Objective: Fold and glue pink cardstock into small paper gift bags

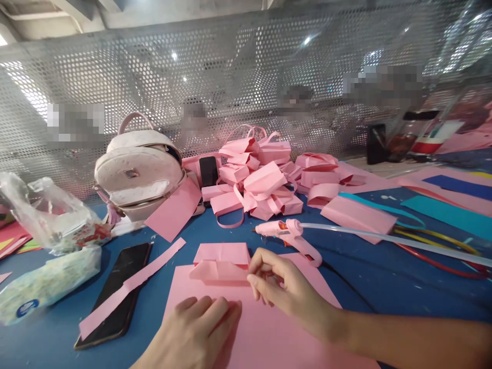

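Two bare hands work over a large pink sheet (265,335) spread on the blue table (151,302). On the sheet's far part sits a small folded pink paper piece (221,271), a flap standing at its back. The left hand (194,328) lies knuckles up on the sheet, nearer the wearer than the piece, its fingers bent; their tips are hidden, so whether they grasp anything cannot be told. The right hand (286,284) is half curled, thumb and forefinger close together at the folded piece's right end; whether they pinch its edge is unclear. Just beyond that hand lies a pink glue gun (288,233), a long pale glue stick (384,237) running from its rear. Farther back, many pink paper bags (265,179) are heaped beside an upright phone (208,171) and a pale backpack (142,164), against which a flat pink card (175,210) leans. To the left, a narrow pink strip (154,269) crosses a dark phone (115,297), with a soft plastic pack (54,287) near it.
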Demonstrator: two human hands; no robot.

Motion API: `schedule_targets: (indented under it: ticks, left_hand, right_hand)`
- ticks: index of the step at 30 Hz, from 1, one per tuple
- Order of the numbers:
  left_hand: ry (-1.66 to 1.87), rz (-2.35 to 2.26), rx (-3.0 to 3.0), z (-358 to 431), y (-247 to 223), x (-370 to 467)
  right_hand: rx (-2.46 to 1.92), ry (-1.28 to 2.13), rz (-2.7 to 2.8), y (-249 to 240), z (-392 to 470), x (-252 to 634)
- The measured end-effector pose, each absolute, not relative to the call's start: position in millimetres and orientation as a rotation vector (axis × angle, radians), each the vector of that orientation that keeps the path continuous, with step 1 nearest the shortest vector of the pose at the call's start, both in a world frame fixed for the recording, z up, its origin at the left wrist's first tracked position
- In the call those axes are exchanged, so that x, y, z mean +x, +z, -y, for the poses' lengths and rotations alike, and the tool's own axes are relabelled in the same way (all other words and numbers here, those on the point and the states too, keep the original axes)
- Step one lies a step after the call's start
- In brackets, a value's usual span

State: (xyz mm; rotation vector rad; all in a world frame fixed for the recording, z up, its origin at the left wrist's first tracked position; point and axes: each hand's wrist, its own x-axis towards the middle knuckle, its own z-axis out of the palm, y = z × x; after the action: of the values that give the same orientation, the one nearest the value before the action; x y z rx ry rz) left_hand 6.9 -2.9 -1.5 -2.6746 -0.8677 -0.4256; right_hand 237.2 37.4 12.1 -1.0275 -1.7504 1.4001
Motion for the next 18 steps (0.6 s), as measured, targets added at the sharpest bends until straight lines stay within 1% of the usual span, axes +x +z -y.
schedule_targets:
  ticks: [2, 8, 10, 13, 18]
  left_hand:
    - [-0.439, 0.858, -2.693, 1.3, -2.2, 6.6]
    - [-0.700, 0.813, -2.765, -4.0, 1.5, 7.8]
    - [-0.729, 0.806, -2.773, -4.1, 3.7, 8.3]
    - [-0.677, 0.794, -2.755, -2.7, 4.2, 8.7]
    - [-0.448, 0.822, -2.722, -1.7, -0.3, 8.3]
  right_hand:
    - [-1.022, 1.390, 1.751, 13.2, -36.9, 236.9]
    - [-1.016, 1.381, 1.753, 16.4, -35.9, 236.5]
    - [-1.015, 1.393, 1.748, 15.8, -36.1, 237.0]
    - [-1.013, 1.400, 1.754, 14.0, -36.9, 237.8]
    - [-1.021, 1.399, 1.774, 13.9, -38.0, 237.9]
